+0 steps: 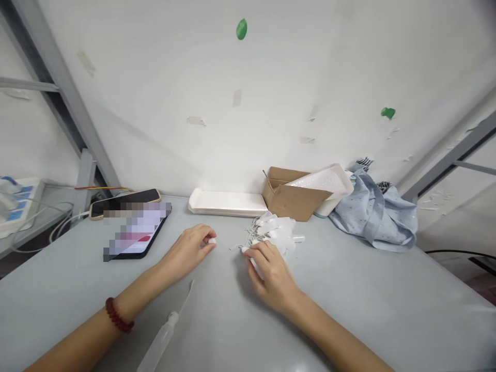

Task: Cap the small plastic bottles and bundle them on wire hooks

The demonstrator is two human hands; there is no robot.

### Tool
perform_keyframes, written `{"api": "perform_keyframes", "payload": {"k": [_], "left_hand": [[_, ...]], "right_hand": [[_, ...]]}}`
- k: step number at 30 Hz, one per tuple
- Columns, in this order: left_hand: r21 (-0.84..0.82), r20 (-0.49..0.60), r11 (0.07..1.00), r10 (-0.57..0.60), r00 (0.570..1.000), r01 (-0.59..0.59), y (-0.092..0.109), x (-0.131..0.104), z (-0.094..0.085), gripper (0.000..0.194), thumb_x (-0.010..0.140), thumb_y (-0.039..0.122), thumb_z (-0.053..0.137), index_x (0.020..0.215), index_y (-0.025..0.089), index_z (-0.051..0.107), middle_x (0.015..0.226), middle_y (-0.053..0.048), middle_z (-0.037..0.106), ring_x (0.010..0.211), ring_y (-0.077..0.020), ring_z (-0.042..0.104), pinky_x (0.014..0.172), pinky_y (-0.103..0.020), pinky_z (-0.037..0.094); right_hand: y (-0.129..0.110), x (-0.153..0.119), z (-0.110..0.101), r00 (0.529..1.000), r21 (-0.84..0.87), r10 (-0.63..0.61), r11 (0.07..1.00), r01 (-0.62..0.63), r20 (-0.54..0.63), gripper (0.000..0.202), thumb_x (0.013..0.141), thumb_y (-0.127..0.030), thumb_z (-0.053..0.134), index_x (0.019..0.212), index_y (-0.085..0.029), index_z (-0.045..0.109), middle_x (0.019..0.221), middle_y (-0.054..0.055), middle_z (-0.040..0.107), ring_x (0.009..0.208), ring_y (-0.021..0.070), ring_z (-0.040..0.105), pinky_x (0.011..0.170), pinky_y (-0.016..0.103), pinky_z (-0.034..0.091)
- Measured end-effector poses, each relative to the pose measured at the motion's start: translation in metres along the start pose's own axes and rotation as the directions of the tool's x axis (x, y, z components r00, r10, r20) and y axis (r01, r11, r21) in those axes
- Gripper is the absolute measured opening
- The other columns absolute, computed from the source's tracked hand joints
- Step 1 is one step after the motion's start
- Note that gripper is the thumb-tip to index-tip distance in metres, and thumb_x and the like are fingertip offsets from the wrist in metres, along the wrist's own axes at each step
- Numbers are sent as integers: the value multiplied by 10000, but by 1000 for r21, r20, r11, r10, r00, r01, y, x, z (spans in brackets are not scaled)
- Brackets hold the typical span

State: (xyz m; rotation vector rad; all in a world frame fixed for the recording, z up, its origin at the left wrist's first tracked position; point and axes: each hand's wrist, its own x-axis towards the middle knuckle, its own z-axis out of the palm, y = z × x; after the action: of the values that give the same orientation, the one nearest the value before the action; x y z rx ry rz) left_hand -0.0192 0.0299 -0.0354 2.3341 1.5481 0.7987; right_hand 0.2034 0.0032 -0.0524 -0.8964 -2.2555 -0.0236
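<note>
My left hand (189,248) is closed over the grey table, thumb and fingertips pinching a small white piece (212,241). To the right, my right hand (273,274) reaches to the near edge of a pile of white pieces with thin pale cords (277,227). Its fingers are curled together, and a small white tip (245,249) shows at the fingertips; the rest of what they grip is hidden. Below my left hand, a translucent squeeze bottle (158,341) with a long thin nozzle lies tilted, cut off by the bottom of the view.
White flat trays (228,202), stacked, lie along the wall beside an open cardboard box (296,199). A light blue cloth bag (374,212) slumps at the right. On the left are a lit phone (143,232), a dark phone (126,203) and a power strip (23,204) with cables.
</note>
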Motion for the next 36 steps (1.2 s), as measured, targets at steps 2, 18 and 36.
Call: {"api": "perform_keyframes", "payload": {"k": [2,18,36], "left_hand": [[-9,-25,1000,13,1000,-13,-3,1,1,96,826,187,472,862,161,558,852,-62,635,736,-196,633,681,-326,505],[-17,-85,990,137,987,-139,-4,-1,5,171,884,106,421,991,161,543,1011,-76,564,789,-182,610,751,-319,477],[-293,-267,956,-71,961,-11,19,-5,-8,110,830,211,538,913,158,587,878,-45,614,731,-158,597,670,-268,482]], "right_hand": [[-14,0,-3,999,27,-10,1000,9,39,200,862,-90,371,932,-131,554,791,95,593,725,199,508,642,328,429],[-129,17,68,821,-101,201,980,-174,535,997,393,-941,409,845,-70,586,649,164,591,480,277,558,393,392,434],[-12,21,3,962,305,77,939,-158,261,547,784,-374,662,1248,-177,447,882,56,552,714,171,548,670,330,512]]}}
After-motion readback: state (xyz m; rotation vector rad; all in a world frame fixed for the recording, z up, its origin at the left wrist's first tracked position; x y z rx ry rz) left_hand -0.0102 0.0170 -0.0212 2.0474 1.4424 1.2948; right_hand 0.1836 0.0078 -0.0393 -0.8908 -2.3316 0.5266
